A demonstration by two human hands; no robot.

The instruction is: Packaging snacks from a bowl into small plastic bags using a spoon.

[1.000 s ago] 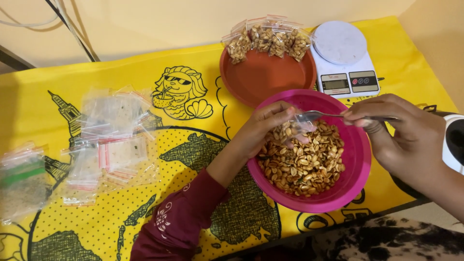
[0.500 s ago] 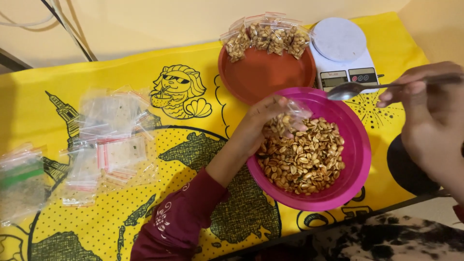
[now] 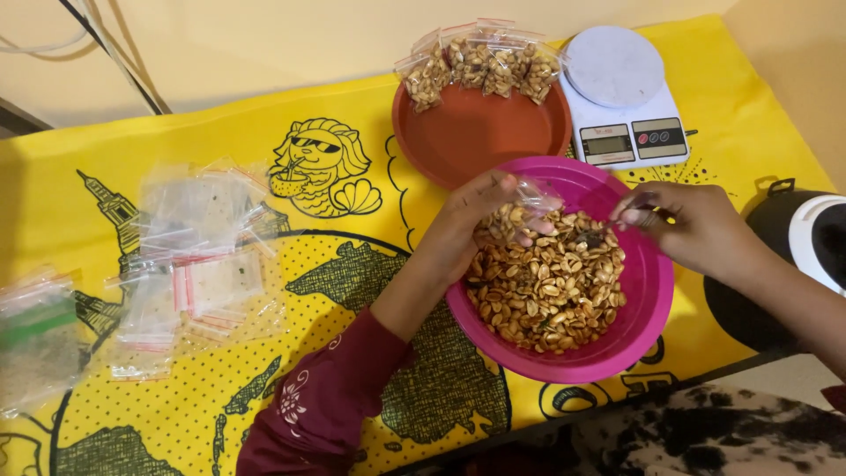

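The left hand (image 3: 480, 207) is pinching a half-filled small bag (image 3: 520, 211) over the pink bowl (image 3: 648, 300) of peanuts while the right hand (image 3: 683, 220) is gripping a spoon (image 3: 608, 231), with several filled bags (image 3: 480, 66) sitting on the far brown plate (image 3: 476, 141) and many empty bags (image 3: 198, 238) waiting at the left.

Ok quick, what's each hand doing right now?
Left hand: closed on a small clear bag partly filled with peanuts, over the pink bowl.
Right hand: closed on a spoon, its tip down in the peanuts.
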